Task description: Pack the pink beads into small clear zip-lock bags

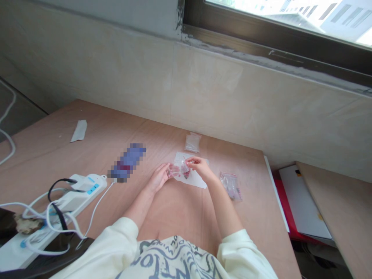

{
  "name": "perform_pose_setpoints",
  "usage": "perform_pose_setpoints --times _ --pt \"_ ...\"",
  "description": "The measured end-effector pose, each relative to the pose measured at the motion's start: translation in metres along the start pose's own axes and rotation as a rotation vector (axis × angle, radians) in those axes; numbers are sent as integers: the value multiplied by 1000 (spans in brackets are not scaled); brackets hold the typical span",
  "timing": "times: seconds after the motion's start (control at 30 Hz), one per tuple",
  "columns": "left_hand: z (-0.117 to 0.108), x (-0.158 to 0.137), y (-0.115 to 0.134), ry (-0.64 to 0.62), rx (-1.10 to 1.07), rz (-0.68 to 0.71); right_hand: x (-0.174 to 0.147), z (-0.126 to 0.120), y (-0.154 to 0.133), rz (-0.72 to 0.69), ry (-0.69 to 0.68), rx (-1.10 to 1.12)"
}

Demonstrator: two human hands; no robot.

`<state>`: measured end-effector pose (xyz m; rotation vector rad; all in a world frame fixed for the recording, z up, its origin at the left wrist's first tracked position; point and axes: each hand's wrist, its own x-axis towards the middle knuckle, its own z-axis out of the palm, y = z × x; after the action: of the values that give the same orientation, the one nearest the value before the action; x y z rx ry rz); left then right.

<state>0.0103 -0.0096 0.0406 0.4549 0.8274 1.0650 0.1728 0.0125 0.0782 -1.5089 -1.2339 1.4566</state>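
My left hand (159,177) is on the left of a white sheet of paper (199,181), its fingers closed on a clear plastic piece (173,170) whose exact kind I cannot make out. From the right, my right hand (199,166) reaches over the paper with thumb and forefinger pinched on a small clear plastic bag (184,166) with a reddish edge. Tiny red beads or bits (186,174) show on the paper just beneath those fingers; they are too small to tell apart.
Behind the paper lies a small clear packet (192,143); another zip bag (231,186) is beside my right forearm. To the left are a blurred-out phone (128,162), a power strip (84,193) with tangled cables, and a white scrap (79,130). A wall (130,77) borders the table's back.
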Motion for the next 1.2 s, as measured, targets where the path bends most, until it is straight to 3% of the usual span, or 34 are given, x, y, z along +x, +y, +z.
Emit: perform_pose_setpoints --times 0.13,0.3,0.47,0.8,0.97,1.2 --pt "-1 1 -4 -26 2 -5 -4 -2 -6 13 -40 -4" --pt "-1 1 -5 -48 -19 6 -10 -5 -10 12 -242 9" --pt "-1 -1 -3 -55 -71 22 -17 -3 -5 -26 -256 83" --pt "6 -9 3 -167 144 -26 -17 -7 0 -107 156 253" --pt "5 -9 0 -140 155 -18 -17 -7 8 11 145 257" --pt "3 -10 -1 -170 170 -37 -17 -4 5 -47 207 254"
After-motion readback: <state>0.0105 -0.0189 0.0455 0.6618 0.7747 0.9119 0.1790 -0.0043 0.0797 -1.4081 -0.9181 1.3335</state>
